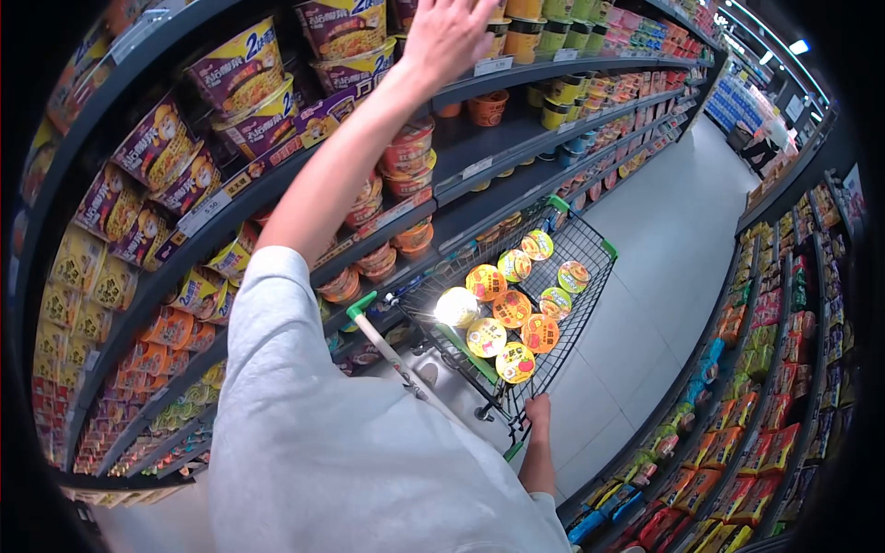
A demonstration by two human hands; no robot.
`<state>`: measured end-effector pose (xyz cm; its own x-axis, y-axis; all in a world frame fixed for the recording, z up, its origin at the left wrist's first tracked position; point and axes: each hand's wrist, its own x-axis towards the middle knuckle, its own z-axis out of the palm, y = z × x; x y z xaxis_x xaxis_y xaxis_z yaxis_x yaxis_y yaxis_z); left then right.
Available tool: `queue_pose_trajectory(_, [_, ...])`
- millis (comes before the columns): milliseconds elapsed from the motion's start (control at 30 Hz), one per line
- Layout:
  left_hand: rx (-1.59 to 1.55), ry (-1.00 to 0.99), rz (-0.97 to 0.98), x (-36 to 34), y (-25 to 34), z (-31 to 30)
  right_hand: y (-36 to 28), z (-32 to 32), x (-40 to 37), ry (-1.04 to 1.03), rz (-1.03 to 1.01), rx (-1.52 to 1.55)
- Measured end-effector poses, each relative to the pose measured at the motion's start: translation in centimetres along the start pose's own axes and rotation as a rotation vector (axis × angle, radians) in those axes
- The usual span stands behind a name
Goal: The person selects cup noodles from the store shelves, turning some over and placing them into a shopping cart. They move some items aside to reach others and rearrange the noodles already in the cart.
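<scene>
My left hand (449, 35) is raised to the upper shelf (544, 70), fingers spread, resting against the cups of instant noodles (516, 32) there; I cannot see anything gripped in it. My right hand (536, 412) hangs low and closes on the near corner of the shopping cart (590, 241), by the green-tipped handle (396, 355). Several round noodle bowls (509, 313) with yellow and orange lids lie in the cart's basket.
Shelves on the left hold purple noodle bowls (241, 69), orange cups (410, 147) and packets. More packed shelves (774, 369) line the right side. A grey tiled aisle (673, 240) runs ahead; a person (772, 138) stands at its far end.
</scene>
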<state>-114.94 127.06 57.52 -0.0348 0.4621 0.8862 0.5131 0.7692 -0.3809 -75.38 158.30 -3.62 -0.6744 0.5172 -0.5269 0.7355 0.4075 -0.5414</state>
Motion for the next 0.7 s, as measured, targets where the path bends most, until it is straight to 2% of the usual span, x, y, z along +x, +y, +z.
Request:
queue_pose_trajectory(67, [0.009,-0.109,-0.023,0.2,-0.8,-0.1,5.4,3.7,4.7,0.078,-0.097,-0.032])
queue_pose_trajectory(100, [0.031,-0.177,-0.103,-0.1,-2.2,2.1,5.4,3.5,4.6,0.084,-0.15,-0.096])
queue_pose_trajectory(133, [0.053,-0.244,-0.183,-0.9,-3.4,4.7,4.7,3.2,4.0,0.057,-0.096,0.009])
queue_pose_trajectory(200, [0.159,-0.319,-0.122,-2.3,-3.8,5.4,2.7,2.2,2.4,0.003,0.009,0.224])
queue_pose_trajectory(233, [0.214,-0.355,-0.089,-2.7,-3.7,5.4,2.7,2.1,2.3,-0.007,-0.003,0.234])
queue_pose_trajectory(333, [0.38,-0.174,-0.011,-2.9,-3.4,5.2,2.1,2.3,2.1,0.066,-0.106,0.054])
queue_pose_trajectory(367, [0.406,-0.231,-0.043,-2.5,-3.6,5.1,2.1,1.8,2.0,0.0,-0.032,0.138])
queue_pose_trajectory(467, [0.394,-0.256,-0.115,-1.1,-4.5,5.2,1.2,1.3,1.1,-0.032,0.019,0.15])
queue_pose_trajectory(600, [0.414,-0.259,-0.133,-0.5,-4.6,5.5,1.3,1.3,1.2,-0.039,0.02,0.146])
queue_pose_trajectory(633, [0.422,-0.159,-0.133,-0.6,-4.5,5.9,1.5,1.3,1.5,-0.044,0.022,0.158])
queue_pose_trajectory(700, [0.395,-0.117,-0.149,-0.6,-4.4,6.1,1.5,1.4,1.8,-0.04,0.025,0.175])
